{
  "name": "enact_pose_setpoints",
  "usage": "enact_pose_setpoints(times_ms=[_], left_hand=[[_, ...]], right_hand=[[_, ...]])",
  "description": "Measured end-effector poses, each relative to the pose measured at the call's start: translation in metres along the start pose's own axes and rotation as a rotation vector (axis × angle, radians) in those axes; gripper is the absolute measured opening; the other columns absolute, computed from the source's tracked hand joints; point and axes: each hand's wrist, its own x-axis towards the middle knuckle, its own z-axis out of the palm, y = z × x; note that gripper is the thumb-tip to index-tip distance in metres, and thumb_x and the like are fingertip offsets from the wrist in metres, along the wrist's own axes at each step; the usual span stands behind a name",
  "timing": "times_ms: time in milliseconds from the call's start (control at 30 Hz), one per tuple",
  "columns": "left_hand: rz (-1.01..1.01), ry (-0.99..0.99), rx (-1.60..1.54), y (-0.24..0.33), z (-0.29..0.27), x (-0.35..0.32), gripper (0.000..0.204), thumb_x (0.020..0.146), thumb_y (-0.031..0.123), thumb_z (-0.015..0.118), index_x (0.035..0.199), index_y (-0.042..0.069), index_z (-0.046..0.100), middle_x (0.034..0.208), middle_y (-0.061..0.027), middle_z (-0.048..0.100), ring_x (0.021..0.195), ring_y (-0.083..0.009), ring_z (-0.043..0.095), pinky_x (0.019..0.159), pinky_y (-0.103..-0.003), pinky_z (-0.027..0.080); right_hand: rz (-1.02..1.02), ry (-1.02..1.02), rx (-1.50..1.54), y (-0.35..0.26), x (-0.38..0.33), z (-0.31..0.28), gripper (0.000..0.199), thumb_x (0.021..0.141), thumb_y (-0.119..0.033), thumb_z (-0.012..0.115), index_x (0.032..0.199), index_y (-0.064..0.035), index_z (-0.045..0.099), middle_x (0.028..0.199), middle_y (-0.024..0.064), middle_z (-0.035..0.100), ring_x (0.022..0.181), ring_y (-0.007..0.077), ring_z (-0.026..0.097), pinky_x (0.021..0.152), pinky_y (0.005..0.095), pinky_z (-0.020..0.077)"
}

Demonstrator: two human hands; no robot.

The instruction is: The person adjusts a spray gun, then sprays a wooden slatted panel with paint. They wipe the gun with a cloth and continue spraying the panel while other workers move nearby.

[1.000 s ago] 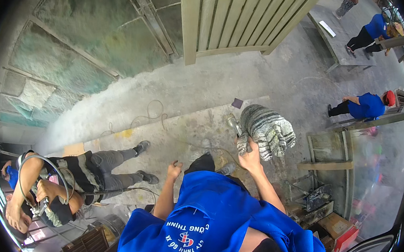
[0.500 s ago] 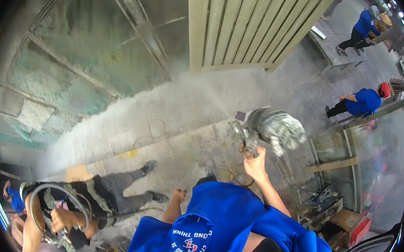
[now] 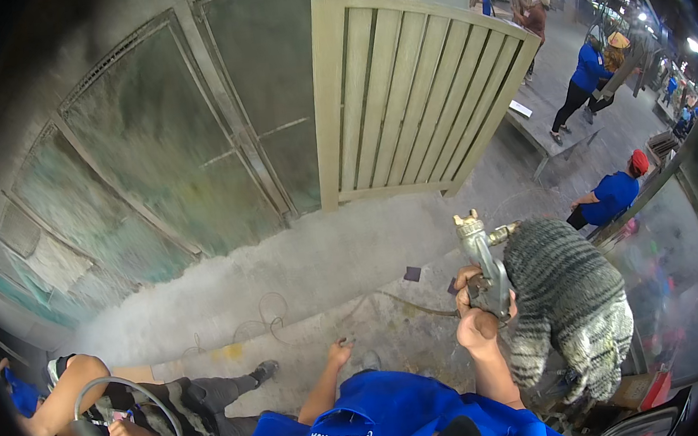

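Grey floor [image 3: 319, 250]: 1 dark square [image 3: 412, 274], yellow stain [image 3: 232, 352] | grey table [image 3: 534, 129]: 1 white flat piece [image 3: 520, 109]

Panel [image 3: 406, 97] beyond spray gun [image 3: 477, 244], co-worker [image 3: 191, 408] to the left

Both forearms are bare and reach forward from bent elbows, well apart. The left forearm [image 3: 321, 392] slants inward across the front of the body, ending in the left hand [image 3: 339, 353], which carries nothing visible. Its fingers look loosely bent, though the hand is too small to tell how far. The right forearm [image 3: 495, 377] extends farther forward and leans slightly inward; its wrist looks nearly in line with it. The right hand [image 3: 470, 332] is raised higher and farther out than the left, gripping firmly, fingers curled round from both sides; which is the thumb cannot be told. The two hands are not touching.
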Motion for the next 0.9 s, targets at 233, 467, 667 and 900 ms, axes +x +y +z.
enact_pose_setpoints(times_ms=[233, 467, 667, 900], left_hand=[[-0.135, 0.05, -0.066, -0.065, -0.005, -0.028, 0.061, 0.087, 0.029, 0.071, 0.14, 0.003, 0.057, 0.105, -0.0225, 0.073, 0.094, -0.0298, 0.071, 0.083, -0.04, 0.055], [-0.431, 0.045, -0.074, -0.177, -0.039, -0.095, 0.067, 0.087, 0.033, 0.071, 0.144, 0.003, 0.052, 0.1, -0.0225, 0.071, 0.073, -0.0294, 0.07, 0.066, -0.043, 0.056], [-0.52, -0.006, -0.145, -0.242, -0.053, -0.097, 0.066, 0.09, 0.035, 0.069, 0.145, 0.004, 0.05, 0.108, -0.0233, 0.071, 0.074, -0.0327, 0.072, 0.06, -0.045, 0.057], [-0.28, -0.097, 0.253, -0.151, -0.051, -0.01, 0.066, 0.091, 0.039, 0.068, 0.143, 0.001, 0.052, 0.116, -0.0212, 0.071, 0.088, -0.0328, 0.074, 0.074, -0.044, 0.06]], right_hand=[[0.259, -0.239, -0.363, 0.063, -0.051, 0.013, 0.035, 0.099, -0.03, 0.055, 0.091, 0.0033, 0.064, 0.08, 0.0066, 0.062, 0.076, 0.0185, 0.058, 0.076, 0.033, 0.0488], [0.572, -0.324, -0.482, 0.168, -0.093, 0.057, 0.081, 0.096, -0.073, 0.048, 0.092, 0.0062, 0.062, 0.07, 0.0107, 0.063, 0.064, 0.0208, 0.059, 0.065, 0.0391, 0.0492], [0.628, -0.246, -0.484, 0.172, -0.093, 0.07, 0.076, 0.096, -0.069, 0.053, 0.095, 0.0064, 0.064, 0.071, 0.0116, 0.064, 0.064, 0.0212, 0.059, 0.066, 0.0393, 0.0492], [0.422, -0.085, -0.155, 0.091, -0.048, 0.039, 0.084, 0.09, -0.078, 0.05, 0.12, 0.0003, 0.059, 0.09, -0.0001, 0.059, 0.073, 0.0065, 0.049, 0.06, 0.0243, 0.0391]])
